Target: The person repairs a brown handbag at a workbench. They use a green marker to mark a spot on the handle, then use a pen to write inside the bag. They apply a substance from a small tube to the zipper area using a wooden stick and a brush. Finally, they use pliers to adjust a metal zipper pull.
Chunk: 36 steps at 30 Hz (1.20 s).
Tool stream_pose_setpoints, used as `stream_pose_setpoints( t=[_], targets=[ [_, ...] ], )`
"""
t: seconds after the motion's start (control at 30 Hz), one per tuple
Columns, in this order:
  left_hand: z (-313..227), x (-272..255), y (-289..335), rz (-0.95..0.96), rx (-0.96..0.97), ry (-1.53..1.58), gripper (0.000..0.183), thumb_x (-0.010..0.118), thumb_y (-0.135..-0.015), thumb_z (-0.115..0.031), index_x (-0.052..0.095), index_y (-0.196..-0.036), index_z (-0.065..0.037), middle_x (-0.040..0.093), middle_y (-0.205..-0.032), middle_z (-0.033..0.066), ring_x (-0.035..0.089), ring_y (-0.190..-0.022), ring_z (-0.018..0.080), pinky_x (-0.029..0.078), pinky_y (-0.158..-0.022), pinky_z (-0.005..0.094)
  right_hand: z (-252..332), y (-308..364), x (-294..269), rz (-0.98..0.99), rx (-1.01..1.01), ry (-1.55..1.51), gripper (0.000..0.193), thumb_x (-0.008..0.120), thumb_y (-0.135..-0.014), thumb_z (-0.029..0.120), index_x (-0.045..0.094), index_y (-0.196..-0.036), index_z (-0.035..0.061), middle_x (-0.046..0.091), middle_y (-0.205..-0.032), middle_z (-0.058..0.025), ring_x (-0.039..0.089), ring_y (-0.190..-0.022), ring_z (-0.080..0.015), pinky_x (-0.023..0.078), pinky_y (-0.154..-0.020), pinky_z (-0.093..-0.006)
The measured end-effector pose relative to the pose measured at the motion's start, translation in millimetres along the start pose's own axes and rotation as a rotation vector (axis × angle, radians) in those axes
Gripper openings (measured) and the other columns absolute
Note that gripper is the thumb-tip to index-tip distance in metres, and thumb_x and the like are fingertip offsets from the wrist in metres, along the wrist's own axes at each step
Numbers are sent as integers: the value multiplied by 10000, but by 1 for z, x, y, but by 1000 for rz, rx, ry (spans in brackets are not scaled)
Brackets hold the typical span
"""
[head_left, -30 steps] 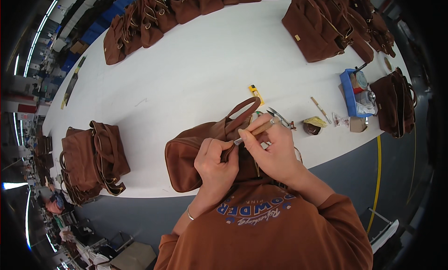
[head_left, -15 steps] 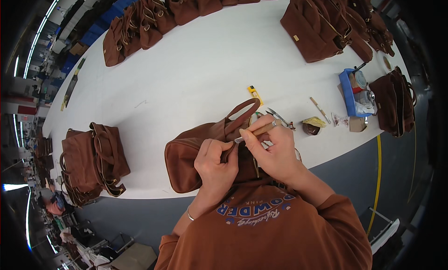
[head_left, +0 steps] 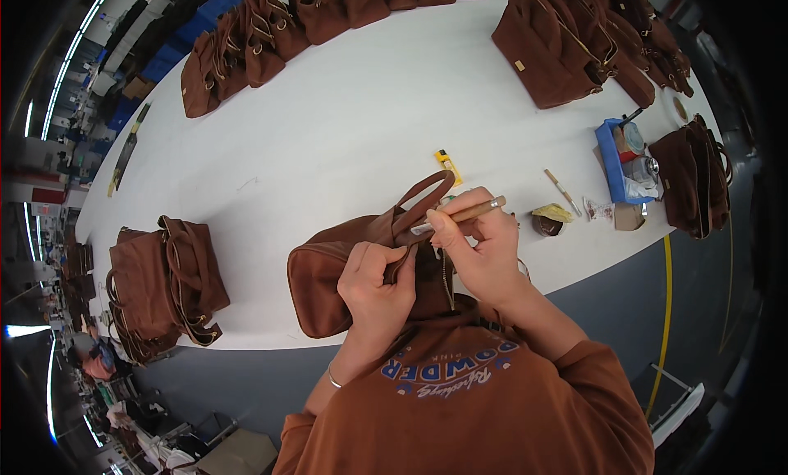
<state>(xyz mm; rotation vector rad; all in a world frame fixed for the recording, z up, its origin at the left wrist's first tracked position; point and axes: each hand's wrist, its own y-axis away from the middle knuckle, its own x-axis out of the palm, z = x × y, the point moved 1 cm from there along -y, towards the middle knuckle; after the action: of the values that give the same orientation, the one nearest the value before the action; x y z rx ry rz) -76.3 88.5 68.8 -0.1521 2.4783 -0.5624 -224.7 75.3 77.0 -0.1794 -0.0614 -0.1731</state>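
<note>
A brown handbag (head_left: 316,282) lies on the table in front of me, one looped handle standing up on its far side. My left hand (head_left: 373,290) pinches the edge of the bag's opening between thumb and fingers. Held in my right hand (head_left: 484,249) is a slim wooden-handled tool (head_left: 486,210) with a pale metal tip, its exact kind unclear. The tip points left, just above the pinched edge, and seems to be apart from it. A gold zipper (head_left: 447,282) runs beside my right hand; part of the opening is hidden by my hands.
More brown bags (head_left: 168,274) are stacked at the left, with others along the far edge and far right. On the right lie a yellow box cutter (head_left: 448,166), a second wooden-handled tool (head_left: 562,192), a small dark pot (head_left: 548,222) and a blue bin (head_left: 611,163) of supplies.
My right hand has lifted the tool slightly up and to the right, away from the pinched edge. The left hand has shifted a little but keeps its hold on the bag.
</note>
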Motion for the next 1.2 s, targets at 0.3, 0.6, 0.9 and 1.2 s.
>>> stream_pose_setpoints(
  t=[0.3, 0.6, 0.9, 1.2],
  targets=[
    [-2, 0, -1, 20, -23, -5, 163, 781, -710, 39, 629, -754, -4, 619, -705, 92, 599, -611, 179, 468, -576, 279, 11, 12, -7, 116, -93, 213, 90, 656, -910, 31, 581, -928, -14, 632, -794, -63, 625, -685, -101, 514, -608, -230],
    [-1, 0, -1, 38, -33, 9, 157, 780, -716, 35, 634, -762, -2, 619, -705, 94, 600, -615, 181, 466, -571, 280, -8, 17, 7, -16, -312, 183, 107, 672, -885, 5, 568, -888, -20, 621, -747, -71, 616, -588, -122, 505, -526, -224],
    [1, 0, -3, 20, -45, 37, 161, 791, -717, 29, 638, -760, 4, 625, -702, 86, 591, -605, 158, 458, -573, 262, -12, 3, 1, -18, 153, -350, 101, 625, -945, 59, 551, -976, -2, 633, -804, -63, 632, -664, -83, 553, -600, -219],
    [0, 0, -5, 39, -54, 24, 148, 777, -723, 44, 639, -760, 5, 630, -702, 83, 594, -612, 142, 463, -572, 261, -1, 16, -9, 44, -17, 63, 110, 674, -899, 33, 592, -918, -37, 658, -825, -88, 645, -661, -108, 524, -581, -230]
  ],
)
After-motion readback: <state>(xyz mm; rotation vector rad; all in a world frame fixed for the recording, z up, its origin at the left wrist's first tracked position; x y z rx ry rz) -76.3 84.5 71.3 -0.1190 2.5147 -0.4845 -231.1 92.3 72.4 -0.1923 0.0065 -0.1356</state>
